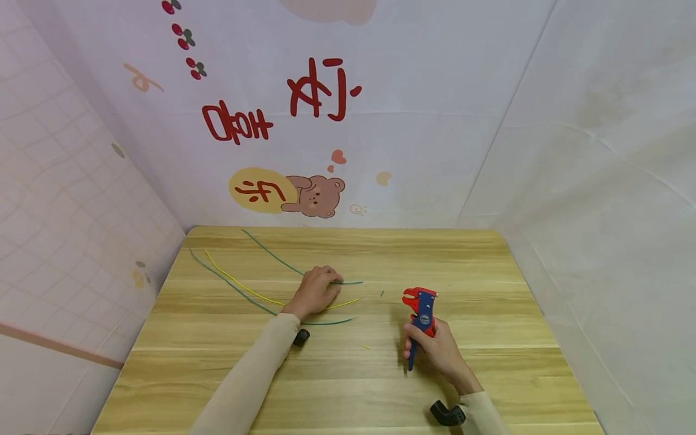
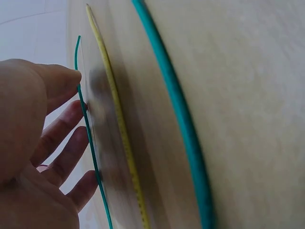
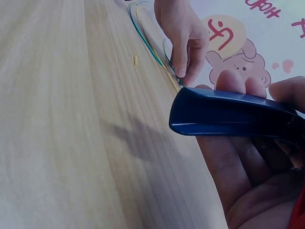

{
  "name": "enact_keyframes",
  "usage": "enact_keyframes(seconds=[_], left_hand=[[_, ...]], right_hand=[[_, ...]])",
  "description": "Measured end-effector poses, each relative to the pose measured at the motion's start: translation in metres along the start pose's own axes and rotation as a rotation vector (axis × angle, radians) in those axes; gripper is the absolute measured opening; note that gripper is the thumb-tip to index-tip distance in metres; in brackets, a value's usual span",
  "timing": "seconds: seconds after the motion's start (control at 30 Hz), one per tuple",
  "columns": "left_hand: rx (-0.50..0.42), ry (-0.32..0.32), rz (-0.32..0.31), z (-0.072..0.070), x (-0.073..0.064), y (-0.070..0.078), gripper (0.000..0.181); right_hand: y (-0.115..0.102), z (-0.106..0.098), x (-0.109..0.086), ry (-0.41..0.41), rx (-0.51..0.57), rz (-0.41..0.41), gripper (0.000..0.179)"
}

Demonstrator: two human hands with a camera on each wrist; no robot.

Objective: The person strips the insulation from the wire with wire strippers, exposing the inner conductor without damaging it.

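Observation:
My left hand (image 1: 317, 293) reaches over the table to the farthest green wire (image 1: 273, 254). In the left wrist view its thumb and fingertips are at that green wire (image 2: 91, 138), pinching it near one end. A yellow wire (image 1: 239, 284) and a second green wire (image 1: 228, 283) pass beneath the left wrist and lie roughly alongside. On the right, my right hand (image 1: 437, 347) grips a wire stripper (image 1: 425, 311) with a red head and blue body, its head pointing away from me. In the right wrist view a blue handle (image 3: 228, 112) lies across the fingers.
A short green scrap (image 1: 382, 293) and a short yellow scrap (image 1: 367, 347) lie on the wooden table (image 1: 337, 393) between the hands. Black wrist-camera pieces (image 1: 448, 414) sit at both wrists. Printed white cloth (image 1: 424, 151) rises behind the table and along its sides.

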State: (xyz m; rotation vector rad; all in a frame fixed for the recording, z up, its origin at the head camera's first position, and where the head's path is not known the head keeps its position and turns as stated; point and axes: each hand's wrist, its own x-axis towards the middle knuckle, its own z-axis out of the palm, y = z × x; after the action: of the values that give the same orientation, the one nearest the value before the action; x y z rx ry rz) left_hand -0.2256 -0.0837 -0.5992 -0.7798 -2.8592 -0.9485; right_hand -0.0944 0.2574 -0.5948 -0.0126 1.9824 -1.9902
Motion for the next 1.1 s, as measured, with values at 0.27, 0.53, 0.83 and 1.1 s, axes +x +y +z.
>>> enact_keyframes(seconds=[0.27,0.53,0.83,1.1], left_hand=[[0.010,0.025,-0.014,0.0013,-0.0005,0.0002,0.013],[0.007,0.005,-0.062,0.0007,-0.0026,0.0035,0.006],[0.018,-0.013,-0.077,0.0027,-0.0034,0.0005,0.005],[-0.005,-0.006,-0.086,0.0006,-0.0064,0.0036,0.007]], right_hand=[[-0.0011,-0.0002,0.0009,-0.011,-0.010,-0.006,0.028],[-0.0027,-0.0005,0.0008,-0.024,-0.009,-0.003,0.026],[-0.0041,0.0006,-0.0003,-0.019,-0.011,-0.002,0.027],[-0.0030,-0.0002,-0.0011,-0.012,-0.013,0.010,0.030]])
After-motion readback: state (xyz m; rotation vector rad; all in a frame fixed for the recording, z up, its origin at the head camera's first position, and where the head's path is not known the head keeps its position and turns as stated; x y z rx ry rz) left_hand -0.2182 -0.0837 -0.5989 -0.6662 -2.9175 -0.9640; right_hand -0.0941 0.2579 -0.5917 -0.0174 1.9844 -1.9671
